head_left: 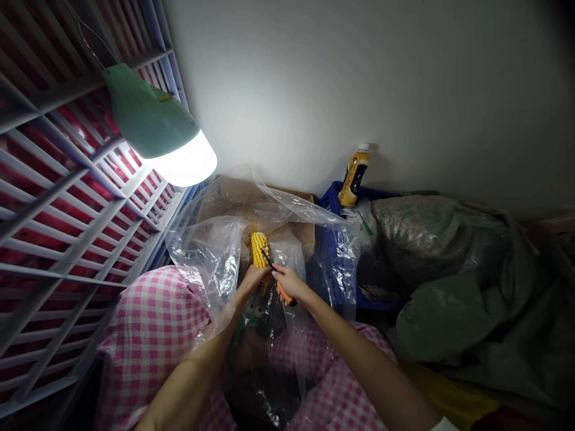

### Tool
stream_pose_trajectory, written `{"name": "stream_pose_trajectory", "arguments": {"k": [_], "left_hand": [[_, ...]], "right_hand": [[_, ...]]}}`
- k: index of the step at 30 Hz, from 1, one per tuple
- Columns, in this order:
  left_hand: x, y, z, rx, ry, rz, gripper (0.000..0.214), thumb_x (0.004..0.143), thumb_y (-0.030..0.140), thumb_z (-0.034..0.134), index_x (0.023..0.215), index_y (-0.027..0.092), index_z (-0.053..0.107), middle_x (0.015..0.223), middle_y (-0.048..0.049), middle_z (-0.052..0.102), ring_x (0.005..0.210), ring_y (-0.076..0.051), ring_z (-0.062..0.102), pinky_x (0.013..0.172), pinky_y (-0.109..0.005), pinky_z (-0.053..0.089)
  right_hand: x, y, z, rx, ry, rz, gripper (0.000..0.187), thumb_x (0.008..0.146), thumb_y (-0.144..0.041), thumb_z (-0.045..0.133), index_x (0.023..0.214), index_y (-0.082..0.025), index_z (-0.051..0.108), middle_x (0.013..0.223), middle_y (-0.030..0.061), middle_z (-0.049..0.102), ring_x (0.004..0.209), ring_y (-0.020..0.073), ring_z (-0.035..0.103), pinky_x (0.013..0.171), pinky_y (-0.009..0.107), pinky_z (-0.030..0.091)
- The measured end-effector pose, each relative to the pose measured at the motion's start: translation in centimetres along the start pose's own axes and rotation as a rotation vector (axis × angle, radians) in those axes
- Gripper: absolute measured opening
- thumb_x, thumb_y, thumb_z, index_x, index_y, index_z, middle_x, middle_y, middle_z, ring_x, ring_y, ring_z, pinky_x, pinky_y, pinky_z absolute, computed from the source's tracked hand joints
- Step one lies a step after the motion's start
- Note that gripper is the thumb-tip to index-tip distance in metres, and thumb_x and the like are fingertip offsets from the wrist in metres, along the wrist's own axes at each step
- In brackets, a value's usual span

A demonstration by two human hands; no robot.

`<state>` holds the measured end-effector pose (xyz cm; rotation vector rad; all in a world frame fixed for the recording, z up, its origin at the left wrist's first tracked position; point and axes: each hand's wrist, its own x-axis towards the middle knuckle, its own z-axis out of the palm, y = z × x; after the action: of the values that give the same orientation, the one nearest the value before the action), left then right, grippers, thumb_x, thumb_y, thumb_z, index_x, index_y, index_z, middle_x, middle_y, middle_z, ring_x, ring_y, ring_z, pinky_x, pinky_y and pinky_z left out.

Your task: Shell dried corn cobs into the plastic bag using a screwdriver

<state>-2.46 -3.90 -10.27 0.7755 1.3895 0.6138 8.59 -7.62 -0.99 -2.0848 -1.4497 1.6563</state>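
Observation:
A yellow corn cob (259, 248) stands tilted upward over a clear plastic bag (215, 245), its lower end in the closed fingers of my left hand (254, 279). My right hand (288, 284) is wrapped round the orange handle of a screwdriver (284, 294). The dark shaft of that tool reaches up and left, and its tip touches the kernels on the cob's right side. Paler patches show on the cob near its top and right. Loose kernels lie in the bag behind the cob. The bag lines a cardboard box (309, 236).
A lit green lamp (153, 120) hangs at upper left by plastic crates (90, 173). A yellow bottle (354, 178) leans in a blue crate (330, 197) to the right. Stuffed sacks (431, 233) and green cloth (453, 317) fill the far right. Pink checked cloth (157, 317) covers my legs.

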Motion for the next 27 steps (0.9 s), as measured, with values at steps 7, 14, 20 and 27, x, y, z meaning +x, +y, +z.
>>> {"name": "stream_pose_trajectory", "arguments": {"k": [7, 14, 20, 27], "left_hand": [[-0.9, 1.1, -0.2, -0.017, -0.024, -0.055, 0.013, 0.067, 0.018, 0.061, 0.077, 0.01, 0.058, 0.055, -0.001, 0.056, 0.049, -0.012, 0.051, 0.045, -0.02, 0.037], [-1.0, 1.4, -0.2, -0.021, 0.009, -0.029, 0.012, 0.064, 0.014, 0.061, 0.075, 0.01, 0.058, 0.054, 0.0, 0.055, 0.05, -0.011, 0.049, 0.047, -0.02, 0.039], [0.0, 0.4, -0.2, -0.046, -0.04, -0.019, 0.012, 0.066, 0.016, 0.059, 0.076, 0.01, 0.059, 0.057, -0.0009, 0.057, 0.05, -0.011, 0.05, 0.046, -0.019, 0.038], [1.2, -0.1, 0.0, 0.053, 0.04, -0.025, 0.016, 0.062, 0.017, 0.064, 0.075, 0.008, 0.061, 0.057, -0.0015, 0.058, 0.052, -0.012, 0.052, 0.045, -0.019, 0.038]], "right_hand": [[-0.2, 0.5, -0.9, -0.493, 0.153, -0.151, 0.047, 0.09, -0.026, 0.035, 0.136, -0.021, 0.035, 0.088, 0.0128, 0.066, 0.081, 0.0226, 0.064, 0.073, 0.035, 0.048], [-1.6, -0.1, -2.0, -0.941, 0.2, -0.212, 0.046, 0.09, -0.025, 0.033, 0.136, -0.02, 0.034, 0.094, 0.0166, 0.067, 0.086, 0.0274, 0.064, 0.07, 0.034, 0.048], [-1.1, -0.3, -0.4, -0.782, 0.219, -0.181, 0.045, 0.09, -0.026, 0.032, 0.134, -0.019, 0.038, 0.097, 0.0161, 0.067, 0.089, 0.0257, 0.064, 0.072, 0.031, 0.046], [0.2, -1.0, 0.0, -0.481, 0.182, -0.083, 0.046, 0.089, -0.024, 0.035, 0.134, -0.018, 0.039, 0.091, 0.0142, 0.067, 0.08, 0.0227, 0.065, 0.07, 0.031, 0.048]]}}
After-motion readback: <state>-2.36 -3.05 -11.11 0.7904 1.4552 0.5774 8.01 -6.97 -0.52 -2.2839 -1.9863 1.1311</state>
